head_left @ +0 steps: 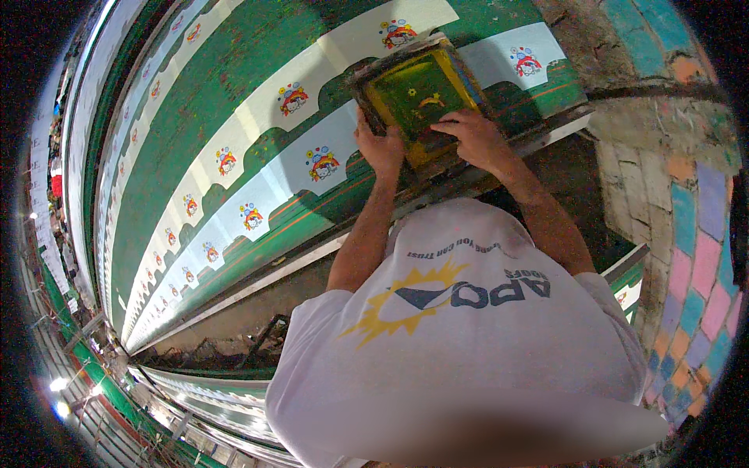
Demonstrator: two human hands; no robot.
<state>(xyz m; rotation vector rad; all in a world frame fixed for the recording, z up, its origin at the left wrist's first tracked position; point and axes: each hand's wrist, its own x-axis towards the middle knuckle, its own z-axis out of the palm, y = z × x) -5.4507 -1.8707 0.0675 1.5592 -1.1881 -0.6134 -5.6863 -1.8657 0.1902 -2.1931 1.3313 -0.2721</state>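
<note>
A screen-printing frame with yellow-edged green mesh lies tilted across the printing table, over the row of fabric pieces nearest me. My left hand grips its near left side, thumb on the inner edge. My right hand is closed at the near right part of the frame, index finger stretched left over the mesh. What its curled fingers hold is hidden. Left of the frame lies a pale fabric piece with a colourful cartoon print. Another printed piece lies on the right, partly under the frame's shadow.
The long green printing table carries several rows of white and pale blue printed pieces running far left. Its raised near edge passes close to my forearms. A wall with coloured brick shapes stands at right. Another table lies behind me.
</note>
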